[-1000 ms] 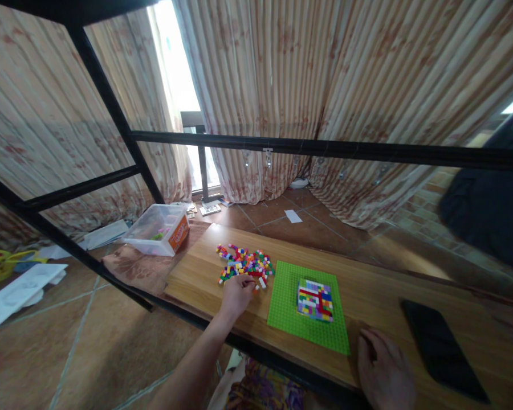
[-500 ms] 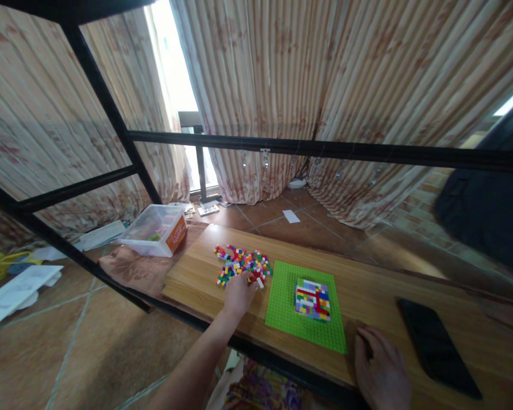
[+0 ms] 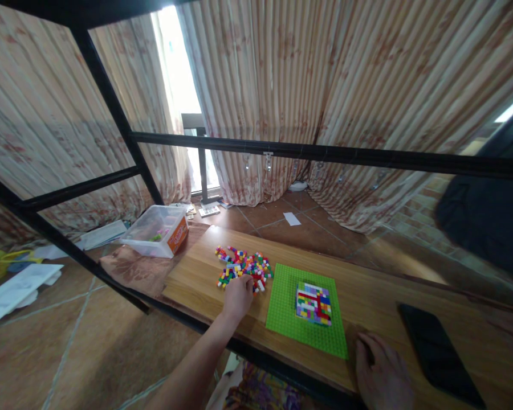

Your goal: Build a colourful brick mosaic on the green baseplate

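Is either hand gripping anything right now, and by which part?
Cannot tell for the left hand: its fingertips are hidden at the multicoloured plastic brick pile. The right hand shows nothing held.

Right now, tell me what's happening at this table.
A person's left hand is at the near edge of a loose pile of small coloured bricks; whether it grips one is too small to tell. The right hand lies loosely curled on the wooden table, between a green baseplate and a dark phone-like slab. On the baseplate sits a multicoloured brick block, its top patterned with red and white.
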{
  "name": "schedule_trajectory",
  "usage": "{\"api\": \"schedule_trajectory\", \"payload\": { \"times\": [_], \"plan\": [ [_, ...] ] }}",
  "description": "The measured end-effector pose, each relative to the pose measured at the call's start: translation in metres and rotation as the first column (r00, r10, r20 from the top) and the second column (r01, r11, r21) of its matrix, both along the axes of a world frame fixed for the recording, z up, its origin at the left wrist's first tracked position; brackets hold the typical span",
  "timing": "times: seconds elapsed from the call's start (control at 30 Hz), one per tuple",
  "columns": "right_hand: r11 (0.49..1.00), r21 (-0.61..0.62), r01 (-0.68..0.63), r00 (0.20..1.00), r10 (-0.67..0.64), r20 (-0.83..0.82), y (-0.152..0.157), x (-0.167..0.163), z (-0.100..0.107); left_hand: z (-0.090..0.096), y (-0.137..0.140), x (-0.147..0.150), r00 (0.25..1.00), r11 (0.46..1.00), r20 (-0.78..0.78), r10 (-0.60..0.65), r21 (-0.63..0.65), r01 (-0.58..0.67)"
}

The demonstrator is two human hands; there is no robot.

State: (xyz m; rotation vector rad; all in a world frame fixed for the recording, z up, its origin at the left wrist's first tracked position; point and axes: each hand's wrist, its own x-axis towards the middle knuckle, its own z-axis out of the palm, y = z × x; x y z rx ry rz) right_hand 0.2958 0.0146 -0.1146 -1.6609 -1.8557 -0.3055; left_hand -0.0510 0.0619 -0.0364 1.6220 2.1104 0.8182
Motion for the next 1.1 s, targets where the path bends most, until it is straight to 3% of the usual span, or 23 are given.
{"api": "schedule_trajectory", "payload": {
  "times": [0.23,0.37,0.53,0.83,1.1],
  "plan": [
    [1.000,-0.002,-0.011,0.999,0.011,-0.030,0.003,0.004,-0.007,0.008,0.004,-0.013,0.993,0.992,0.008,0.119,0.033,-0.119],
    [1.000,0.016,-0.021,1.000,0.021,-0.012,0.004,0.004,-0.006,0.015,0.011,-0.049,0.967,0.967,-0.033,0.253,0.032,-0.252],
    [0.999,0.043,-0.014,1.000,0.014,0.023,0.004,0.004,-0.003,0.018,0.026,-0.094,0.946,0.949,-0.086,0.313,-0.001,-0.314],
    [1.000,0.010,-0.003,1.000,0.003,0.028,0.002,0.003,-0.003,0.011,0.046,-0.107,0.996,0.997,-0.047,0.070,0.014,-0.069],
    [1.000,-0.004,0.004,1.000,-0.003,0.016,0.001,0.001,-0.002,0.015,0.039,-0.112,0.970,0.987,0.237,0.048,0.139,-0.082]
  ]
}}
